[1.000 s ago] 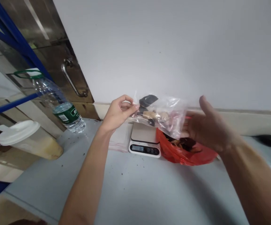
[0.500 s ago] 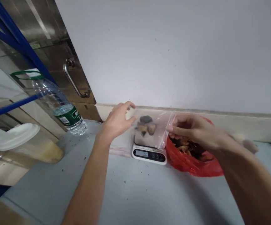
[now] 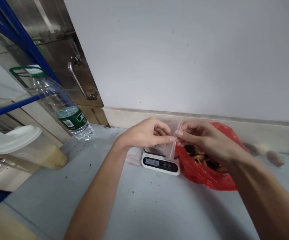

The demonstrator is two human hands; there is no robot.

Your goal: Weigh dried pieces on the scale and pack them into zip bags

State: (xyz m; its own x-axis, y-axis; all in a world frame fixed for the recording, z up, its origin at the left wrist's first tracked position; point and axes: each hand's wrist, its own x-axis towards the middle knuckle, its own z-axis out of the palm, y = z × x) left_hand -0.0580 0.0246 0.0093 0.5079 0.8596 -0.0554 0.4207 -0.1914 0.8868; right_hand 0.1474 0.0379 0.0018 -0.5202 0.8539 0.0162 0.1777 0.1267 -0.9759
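Observation:
A clear zip bag [image 3: 172, 151] is held above a small white digital scale [image 3: 160, 166], whose display reads 0.0. My left hand [image 3: 149, 134] pinches the bag's edge near its mouth, thumb and fingers closed. Close beside it, my right hand [image 3: 196, 133] grips the same edge between thumb and fingertips. The dark and tan pieces inside the bag are hidden behind my left hand. Just right of the scale, partly under my right hand, lies an open red plastic bag [image 3: 204, 178] filled with brown dried pieces [image 3: 199, 156].
More clear bags [image 3: 133, 157] lie left of the scale. At the left stand a large water bottle [image 3: 73, 120] and a lidded plastic jug [image 3: 31, 150] with yellowish contents. Brown lumps [image 3: 274, 158] lie at the right by the wall [image 3: 184, 66]. Dark crumbs dot the grey table [image 3: 139, 206].
My left hand has moved right, from open beside the bag to pinching its edge next to my right hand. The bag's pieces, visible before, are now covered.

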